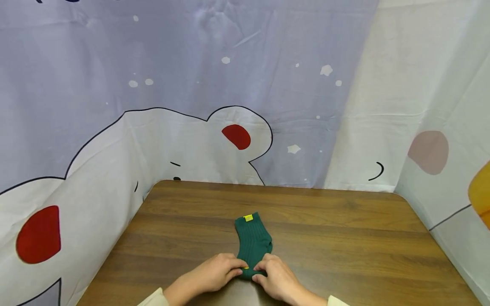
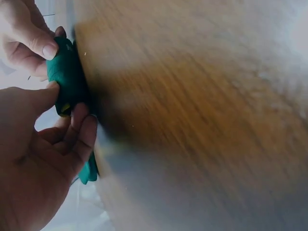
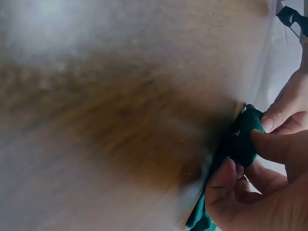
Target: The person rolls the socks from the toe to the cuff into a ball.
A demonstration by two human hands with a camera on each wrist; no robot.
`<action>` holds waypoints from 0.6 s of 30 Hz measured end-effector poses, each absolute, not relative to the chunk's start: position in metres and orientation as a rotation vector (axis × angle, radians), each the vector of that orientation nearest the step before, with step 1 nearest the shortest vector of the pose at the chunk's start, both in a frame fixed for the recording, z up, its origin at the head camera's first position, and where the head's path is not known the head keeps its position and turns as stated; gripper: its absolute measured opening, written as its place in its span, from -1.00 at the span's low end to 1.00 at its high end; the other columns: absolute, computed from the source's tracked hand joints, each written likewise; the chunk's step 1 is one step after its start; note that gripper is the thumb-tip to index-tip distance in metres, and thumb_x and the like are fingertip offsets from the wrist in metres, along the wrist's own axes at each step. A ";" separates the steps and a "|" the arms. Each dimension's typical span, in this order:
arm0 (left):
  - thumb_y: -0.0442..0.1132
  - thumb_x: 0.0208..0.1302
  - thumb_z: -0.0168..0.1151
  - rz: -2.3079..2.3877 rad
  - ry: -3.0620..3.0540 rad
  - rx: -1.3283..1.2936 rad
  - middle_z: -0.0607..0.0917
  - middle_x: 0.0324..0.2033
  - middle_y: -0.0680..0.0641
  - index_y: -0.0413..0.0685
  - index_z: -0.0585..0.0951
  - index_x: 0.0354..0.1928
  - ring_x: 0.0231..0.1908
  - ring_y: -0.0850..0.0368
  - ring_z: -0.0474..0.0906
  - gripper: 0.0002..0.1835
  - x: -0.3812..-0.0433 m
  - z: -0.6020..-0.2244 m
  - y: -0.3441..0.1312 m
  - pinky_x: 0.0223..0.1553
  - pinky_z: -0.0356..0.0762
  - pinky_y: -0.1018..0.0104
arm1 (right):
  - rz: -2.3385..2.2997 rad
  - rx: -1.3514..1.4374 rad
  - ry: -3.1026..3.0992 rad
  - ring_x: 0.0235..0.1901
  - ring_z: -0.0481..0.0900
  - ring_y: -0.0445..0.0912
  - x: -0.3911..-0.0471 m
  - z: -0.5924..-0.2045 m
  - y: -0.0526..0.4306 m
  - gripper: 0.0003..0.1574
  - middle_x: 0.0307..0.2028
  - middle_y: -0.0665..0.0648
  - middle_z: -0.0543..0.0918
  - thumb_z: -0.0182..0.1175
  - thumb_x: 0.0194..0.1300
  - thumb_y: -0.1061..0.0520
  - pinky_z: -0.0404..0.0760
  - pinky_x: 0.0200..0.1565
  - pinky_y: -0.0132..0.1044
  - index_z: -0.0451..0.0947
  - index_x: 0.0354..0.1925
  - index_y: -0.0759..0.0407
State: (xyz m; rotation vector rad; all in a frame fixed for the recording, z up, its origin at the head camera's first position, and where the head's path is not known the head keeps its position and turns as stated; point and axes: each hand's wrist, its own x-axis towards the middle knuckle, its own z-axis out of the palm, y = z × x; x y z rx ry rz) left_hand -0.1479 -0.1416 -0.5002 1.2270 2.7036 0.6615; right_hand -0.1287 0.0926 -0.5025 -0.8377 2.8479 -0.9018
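Observation:
A dark green ribbed sock [image 1: 252, 238] lies on the wooden table, its cuff with a yellow tag [image 1: 249, 218] pointing away from me. The near end is turned up into a thick fold or roll [image 2: 67, 74]. My left hand [image 1: 218, 272] pinches the left side of this fold between thumb and fingers, beside a small yellow bit. At its right side, my right hand [image 1: 278, 277] pinches the fold the same way, thumb [image 3: 274, 144] on the near face. Part of the fold is hidden behind the fingers.
The brown wooden table [image 1: 344, 238] spreads out around the sock. A printed cloth [image 1: 298, 93] hangs behind the table's far edge and along its left and right sides.

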 end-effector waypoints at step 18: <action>-0.10 0.39 0.29 0.512 2.959 1.235 0.54 -0.30 0.20 0.10 0.69 -0.11 -0.25 0.34 0.39 -0.87 -0.148 -0.508 -0.137 -0.22 0.48 0.52 | -0.961 -0.758 2.800 -0.44 0.35 -0.32 -0.138 -0.502 0.097 -0.90 -0.47 -0.18 0.41 0.41 0.25 0.14 0.40 -0.38 -0.37 0.65 -0.35 0.06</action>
